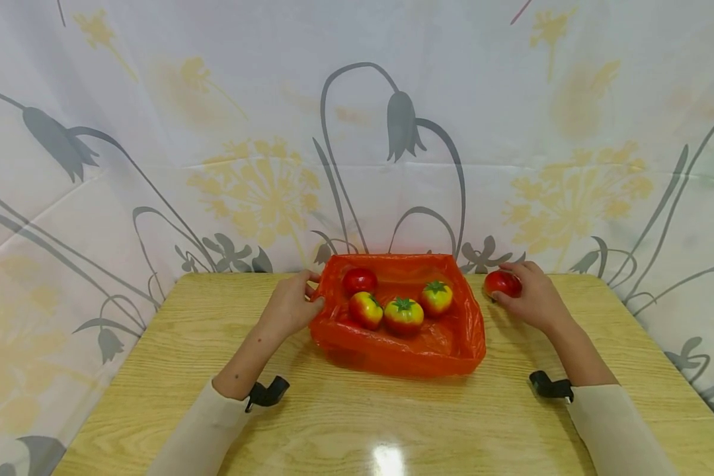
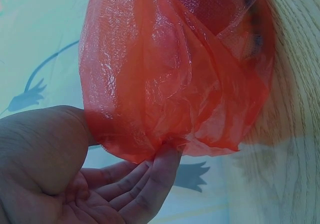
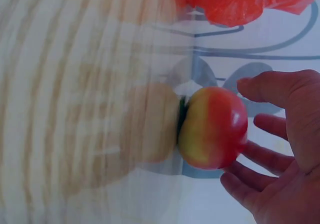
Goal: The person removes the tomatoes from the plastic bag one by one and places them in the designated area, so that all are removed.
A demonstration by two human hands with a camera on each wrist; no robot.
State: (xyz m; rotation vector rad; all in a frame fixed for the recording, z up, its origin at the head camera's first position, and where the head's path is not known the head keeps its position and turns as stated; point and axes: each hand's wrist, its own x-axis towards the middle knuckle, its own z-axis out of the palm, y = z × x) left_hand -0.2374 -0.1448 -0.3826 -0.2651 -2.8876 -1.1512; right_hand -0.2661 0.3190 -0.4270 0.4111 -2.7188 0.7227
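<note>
A thin red plastic bag (image 1: 393,362) stands spread out in a box-like shape on the table; whether a container supports it, I cannot tell. Inside it lie several glossy red-and-yellow tomatoes (image 1: 404,316), some with green tops showing. At the bag's left side, my left hand (image 1: 287,305) pinches the rim, its thumb partly hidden by the plastic in the left wrist view. To the right of the bag, another tomato (image 3: 213,128) rests on the table, green top downward. My right hand (image 1: 532,297) is around it with fingers spread, the thumb slightly apart from its skin.
The wood-grain table (image 1: 345,423) reaches back to a pale curtain (image 1: 244,99) printed with grey and yellow flowers. Black wrist mounts (image 1: 268,391) sit at both sleeve cuffs. In the right wrist view, crumpled red plastic hangs at the top.
</note>
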